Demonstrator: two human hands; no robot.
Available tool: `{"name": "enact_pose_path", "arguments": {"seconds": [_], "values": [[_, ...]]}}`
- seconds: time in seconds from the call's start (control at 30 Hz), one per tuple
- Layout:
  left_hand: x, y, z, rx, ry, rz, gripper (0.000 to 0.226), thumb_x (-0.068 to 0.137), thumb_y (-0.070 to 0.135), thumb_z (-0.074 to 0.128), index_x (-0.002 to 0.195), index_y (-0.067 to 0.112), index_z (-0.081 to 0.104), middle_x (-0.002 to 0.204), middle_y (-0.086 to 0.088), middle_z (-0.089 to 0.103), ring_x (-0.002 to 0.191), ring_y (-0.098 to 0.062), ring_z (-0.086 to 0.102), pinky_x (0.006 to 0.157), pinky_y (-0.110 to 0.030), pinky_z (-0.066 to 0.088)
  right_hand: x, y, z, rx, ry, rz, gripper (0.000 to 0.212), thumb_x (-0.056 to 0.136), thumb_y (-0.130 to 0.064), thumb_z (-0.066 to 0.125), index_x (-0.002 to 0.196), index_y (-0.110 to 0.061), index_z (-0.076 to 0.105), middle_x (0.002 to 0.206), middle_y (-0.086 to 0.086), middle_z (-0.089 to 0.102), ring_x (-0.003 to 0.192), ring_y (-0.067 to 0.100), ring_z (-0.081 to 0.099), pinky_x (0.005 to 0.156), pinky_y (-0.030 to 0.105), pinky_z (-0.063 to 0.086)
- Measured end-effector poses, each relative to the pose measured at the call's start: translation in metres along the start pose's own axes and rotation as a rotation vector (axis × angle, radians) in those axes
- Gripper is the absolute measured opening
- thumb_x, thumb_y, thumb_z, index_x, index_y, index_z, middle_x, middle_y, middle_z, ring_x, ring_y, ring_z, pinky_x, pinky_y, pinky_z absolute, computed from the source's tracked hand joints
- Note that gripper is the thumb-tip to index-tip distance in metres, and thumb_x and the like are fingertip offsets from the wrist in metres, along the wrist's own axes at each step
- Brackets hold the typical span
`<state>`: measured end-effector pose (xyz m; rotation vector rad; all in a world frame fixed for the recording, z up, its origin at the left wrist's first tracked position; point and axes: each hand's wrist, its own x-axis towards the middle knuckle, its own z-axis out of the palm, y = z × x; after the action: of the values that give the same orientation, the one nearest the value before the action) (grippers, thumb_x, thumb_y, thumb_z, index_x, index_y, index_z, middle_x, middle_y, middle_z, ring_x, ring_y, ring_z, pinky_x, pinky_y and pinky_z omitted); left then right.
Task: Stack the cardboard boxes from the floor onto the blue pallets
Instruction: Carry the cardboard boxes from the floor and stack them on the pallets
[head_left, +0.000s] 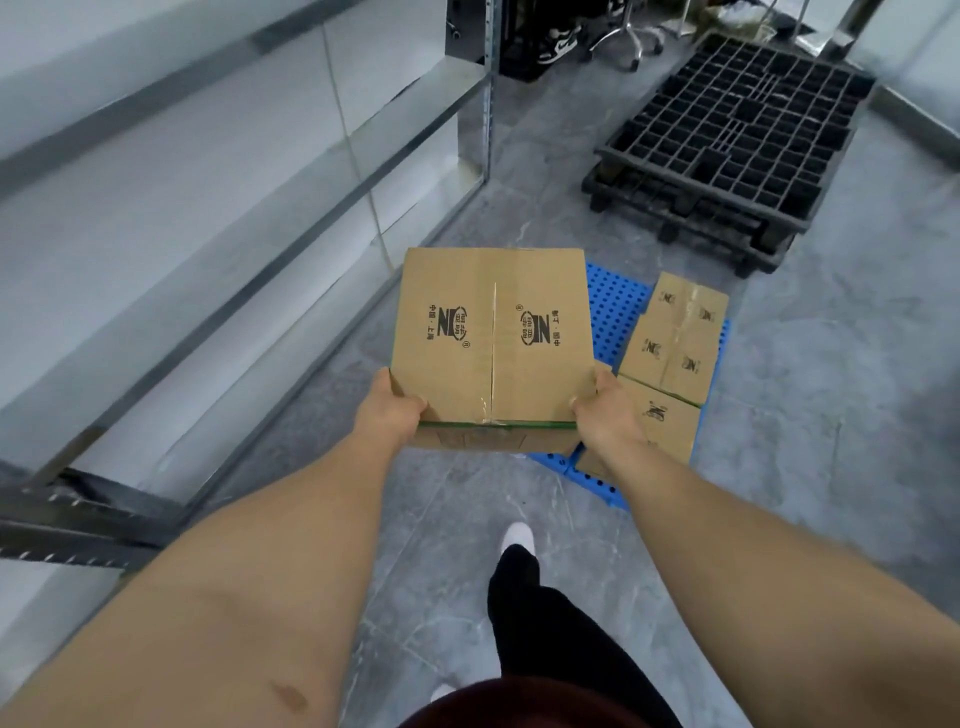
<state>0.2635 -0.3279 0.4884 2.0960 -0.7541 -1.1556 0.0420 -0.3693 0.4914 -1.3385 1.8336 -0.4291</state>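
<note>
Cardboard box (493, 338), stiff and seemingly light, is being carried with left hand (387, 410) and right hand (608, 415) fingers curling around its near corners, hovering above the blue pallet (615, 306) where other boxes (670, 353) are already sitting.

The cardboard box (493, 338) I hold carries two printed logos on its top, one on each flap: a bold "N" beside an oval emblem, an ® mark and small Chinese characters. The stacked boxes (672, 338) to the right repeat the logo, too blurred to read.
</note>
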Motion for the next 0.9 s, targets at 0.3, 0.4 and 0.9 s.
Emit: {"name": "enact_pose_path", "arguments": {"seconds": [0.3,0.4,0.9], "values": [[0.084,0.077,0.024,0.068,-0.03,0.011,0.049,0.09,0.01,0.053,0.135,0.016,0.038,0.128,-0.005,0.052,0.11,-0.02,0.049,0.086,-0.025,0.035,0.106,-0.039,-0.015,0.036,-0.017,0.062,0.043,0.095,-0.011,0.04,0.137,-0.021,0.039,0.094,-0.001,0.054,0.067,0.01,0.049,0.058,0.027,0.042],[0.108,0.106,0.026,0.096,-0.011,0.008,0.06,0.091,0.01,0.053,0.145,0.016,0.027,0.139,-0.007,0.046,0.122,-0.024,0.045,0.085,-0.022,0.032,0.137,-0.06,-0.02,-0.001,-0.039,0.035,0.04,0.096,-0.013,0.041,0.135,-0.018,0.04,0.108,0.006,0.059,0.081,0.018,0.052,0.07,0.031,0.044],[0.236,0.204,0.016,0.159,-0.089,0.074,0.053,0.091,0.004,0.048,0.14,0.019,0.033,0.133,-0.005,0.049,0.109,-0.017,0.045,0.085,-0.025,0.034,0.256,-0.141,-0.006,0.035,0.08,0.071,0.032,0.093,-0.014,0.045,0.125,-0.02,0.047,0.097,-0.001,0.055,0.084,0.019,0.055,0.061,0.03,0.045]]}}
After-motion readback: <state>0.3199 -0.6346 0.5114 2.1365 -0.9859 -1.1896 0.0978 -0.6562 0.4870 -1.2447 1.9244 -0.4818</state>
